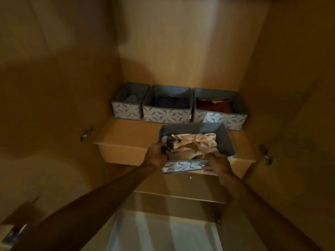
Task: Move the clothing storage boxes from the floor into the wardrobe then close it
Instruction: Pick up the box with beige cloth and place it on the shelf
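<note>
Fourth storage box [183, 165] on wardrobe shelf [126, 134]
Left hand [156, 154] and right hand [218, 164] fingers clamp its near corners, centre frame; three boxes [166, 116] behind; wardrobe [181, 51] not yet closed.

No legible text anywhere.

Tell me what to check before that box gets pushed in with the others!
1. Hold on the front box: ok. The left hand grips its near left corner and the right hand grips its near wall.
2. Box fully on the shelf: not ok. Its near end sticks out past the shelf edge.
3. Clothes inside it: ok. They are piled within the walls.
4. Gap to the back boxes: cannot tell. The front box's far wall hides it.
5. Bare shelf on its left for shifting: ok.
</note>
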### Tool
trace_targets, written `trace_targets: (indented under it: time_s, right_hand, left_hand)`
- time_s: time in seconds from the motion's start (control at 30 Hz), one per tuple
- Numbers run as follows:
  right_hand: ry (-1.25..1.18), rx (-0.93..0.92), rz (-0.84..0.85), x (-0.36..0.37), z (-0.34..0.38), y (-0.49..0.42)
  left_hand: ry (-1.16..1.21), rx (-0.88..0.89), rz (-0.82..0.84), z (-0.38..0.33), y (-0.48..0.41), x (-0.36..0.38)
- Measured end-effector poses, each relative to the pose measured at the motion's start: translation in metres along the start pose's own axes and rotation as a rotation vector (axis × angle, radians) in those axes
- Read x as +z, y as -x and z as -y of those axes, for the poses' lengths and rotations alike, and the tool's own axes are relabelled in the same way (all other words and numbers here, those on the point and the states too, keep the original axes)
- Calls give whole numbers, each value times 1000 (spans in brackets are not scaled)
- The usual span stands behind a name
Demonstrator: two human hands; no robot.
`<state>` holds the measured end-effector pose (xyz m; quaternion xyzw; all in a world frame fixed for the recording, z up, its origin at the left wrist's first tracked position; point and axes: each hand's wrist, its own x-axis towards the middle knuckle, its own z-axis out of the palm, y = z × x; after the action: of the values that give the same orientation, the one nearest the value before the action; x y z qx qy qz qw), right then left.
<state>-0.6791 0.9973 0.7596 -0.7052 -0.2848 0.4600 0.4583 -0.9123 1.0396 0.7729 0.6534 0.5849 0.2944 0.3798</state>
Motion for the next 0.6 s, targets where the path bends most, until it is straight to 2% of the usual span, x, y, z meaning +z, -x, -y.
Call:
trace_targets:
  time_s: [0.1, 0.2, 0.3, 0.37, 0.47, 0.6]
  right_hand:
    - [186, -139, -95, -33, 5, -20]
    - [366, -307, -199, -65, 10, -43]
    - [577, -390, -356, -93, 12, -67]
    - [659, -410, -377, -109, 13, -79]
    - [645, -419, -339, -121, 19, -85]
    - [532, -435, -299, -132, 23, -98]
  left_hand:
    - [93, 7, -21, -27, -33, 21]
    - [171, 21, 35, -54, -53, 42]
    - [229, -15, 70, -65, -75, 60]
    - [214, -25, 82, -72, -89, 71]
    - [234, -30, 100, -73, -101, 84]
    - [109, 33, 84, -70, -116, 103]
